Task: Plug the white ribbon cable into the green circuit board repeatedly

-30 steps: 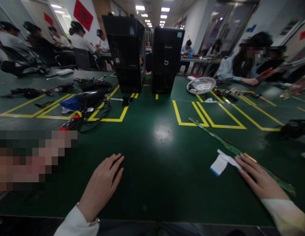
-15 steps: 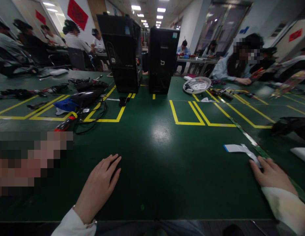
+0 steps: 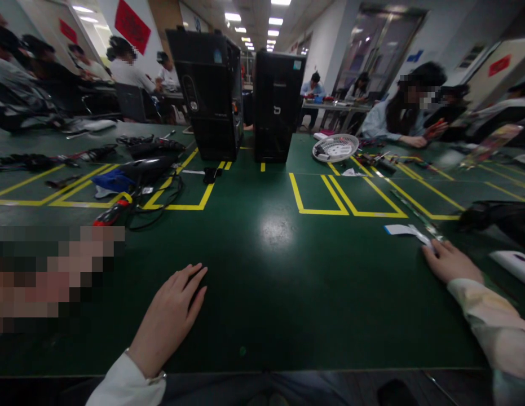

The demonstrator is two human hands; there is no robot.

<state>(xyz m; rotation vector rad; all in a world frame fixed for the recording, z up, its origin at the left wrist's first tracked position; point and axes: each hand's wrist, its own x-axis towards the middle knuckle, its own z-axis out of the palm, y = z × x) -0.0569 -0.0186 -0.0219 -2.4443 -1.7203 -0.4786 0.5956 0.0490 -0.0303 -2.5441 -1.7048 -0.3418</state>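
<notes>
My left hand (image 3: 169, 316) lies flat on the green tabletop (image 3: 287, 304), fingers stretched out and empty. On the right, my right hand (image 3: 452, 262) is closed over the near end of a long, narrow circuit board strip (image 3: 408, 208), its thumb beside a white flat ribbon cable (image 3: 404, 229). This cable has a blue end and lies bent to the left of the strip. Part of the strip is hidden under my fingers.
Two black computer towers (image 3: 209, 96) stand at the back. Behind my left hand are a red-and-black handle (image 3: 112, 213), a black device (image 3: 148, 167) and cables. A white round basket (image 3: 335, 148) sits back right; a white object (image 3: 514, 268) lies far right. A person sits across.
My right hand has moved away from me and slightly left, and the circuit board strip and ribbon cable have moved with it. The left hand has stayed in place.
</notes>
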